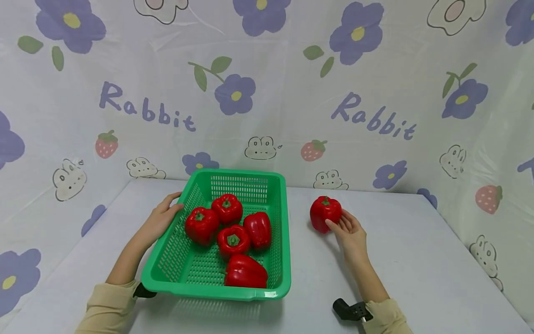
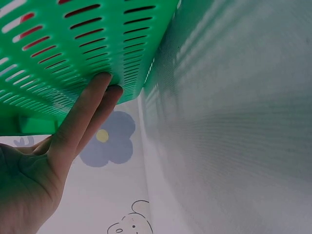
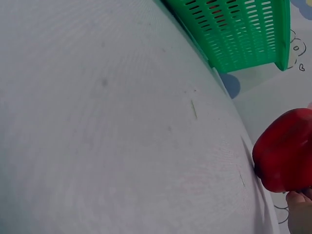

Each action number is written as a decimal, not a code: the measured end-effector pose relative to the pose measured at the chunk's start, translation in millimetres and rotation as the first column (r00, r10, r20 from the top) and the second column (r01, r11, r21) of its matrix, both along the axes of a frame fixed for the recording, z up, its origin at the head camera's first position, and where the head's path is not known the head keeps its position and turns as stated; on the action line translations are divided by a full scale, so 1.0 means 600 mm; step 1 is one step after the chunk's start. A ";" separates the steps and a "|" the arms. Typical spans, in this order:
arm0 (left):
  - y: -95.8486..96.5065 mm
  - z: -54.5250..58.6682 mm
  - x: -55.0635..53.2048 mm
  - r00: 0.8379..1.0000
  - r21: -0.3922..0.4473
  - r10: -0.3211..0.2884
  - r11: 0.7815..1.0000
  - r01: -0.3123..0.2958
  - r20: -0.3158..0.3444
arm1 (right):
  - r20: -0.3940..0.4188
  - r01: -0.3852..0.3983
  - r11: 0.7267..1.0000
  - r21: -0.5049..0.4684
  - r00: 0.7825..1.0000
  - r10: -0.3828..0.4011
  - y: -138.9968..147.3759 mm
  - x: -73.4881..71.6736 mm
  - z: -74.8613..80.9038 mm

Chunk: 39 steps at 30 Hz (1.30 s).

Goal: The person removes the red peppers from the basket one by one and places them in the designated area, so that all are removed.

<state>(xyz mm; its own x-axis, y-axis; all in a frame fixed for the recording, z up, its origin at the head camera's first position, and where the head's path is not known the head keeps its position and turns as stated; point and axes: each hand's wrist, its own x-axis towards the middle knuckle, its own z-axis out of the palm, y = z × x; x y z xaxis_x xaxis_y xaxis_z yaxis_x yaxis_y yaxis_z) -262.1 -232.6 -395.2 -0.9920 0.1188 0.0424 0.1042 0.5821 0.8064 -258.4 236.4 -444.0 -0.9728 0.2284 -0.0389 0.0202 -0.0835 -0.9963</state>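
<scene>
In the head view a green plastic basket (image 1: 288, 222) stands left of centre, with several red bell peppers, such as this one (image 1: 257, 230), inside. My left hand (image 1: 160, 220) holds its left rim. Two fingers (image 2: 80, 109) lie nearly straight against the slotted outer wall in the left wrist view. Right of the basket, my right hand (image 1: 352, 236) grips another red bell pepper (image 1: 323, 213), thumb in front and fingers at its right side. That pepper has its green stem up. The right wrist view shows the same pepper (image 3: 285, 148) at the edge, with only fingertips visible.
A white tabletop (image 1: 417, 241) extends around the basket. Behind it hangs a white cloth (image 1: 288, 93) printed with flowers, rabbits and strawberries. Black wrist-camera mounts show at both sleeves, the right one (image 1: 350, 311) over the table.
</scene>
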 end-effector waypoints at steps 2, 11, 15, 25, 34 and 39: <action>0.000 0.001 0.001 1.000 -0.003 -0.001 1.000 0.001 0.000 | -0.003 -0.009 1.000 0.015 1.000 0.009 0.002 0.002 -0.001; -0.001 -0.001 0.000 1.000 -0.006 -0.004 1.000 0.004 0.004 | 0.002 -0.031 0.998 0.053 1.000 0.031 0.015 0.008 -0.011; -0.001 -0.002 -0.002 1.000 0.001 -0.006 1.000 0.006 0.003 | 0.003 -0.028 0.999 0.041 1.000 0.028 0.014 0.007 -0.012; 0.001 0.000 0.003 1.000 -0.002 -0.003 1.000 0.003 -0.006 | -0.001 -0.036 0.998 0.054 0.999 0.036 0.009 0.003 -0.012; 0.003 0.001 0.004 1.000 0.008 -0.007 1.000 0.007 -0.011 | 0.003 -0.020 0.999 0.050 1.000 0.020 0.007 0.008 -0.006; 0.003 0.001 0.004 1.000 0.002 -0.003 1.000 0.003 -0.009 | 0.021 -0.021 0.999 0.047 1.000 0.020 0.007 0.011 0.000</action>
<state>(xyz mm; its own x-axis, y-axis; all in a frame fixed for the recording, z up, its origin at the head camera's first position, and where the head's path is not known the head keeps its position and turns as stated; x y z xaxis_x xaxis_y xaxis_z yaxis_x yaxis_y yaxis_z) -259.4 -230.8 -394.7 -0.9913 0.1214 0.0518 0.1132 0.5798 0.8069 -251.9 240.3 -444.0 -0.9763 0.2109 -0.0486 0.0420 -0.0357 -0.9985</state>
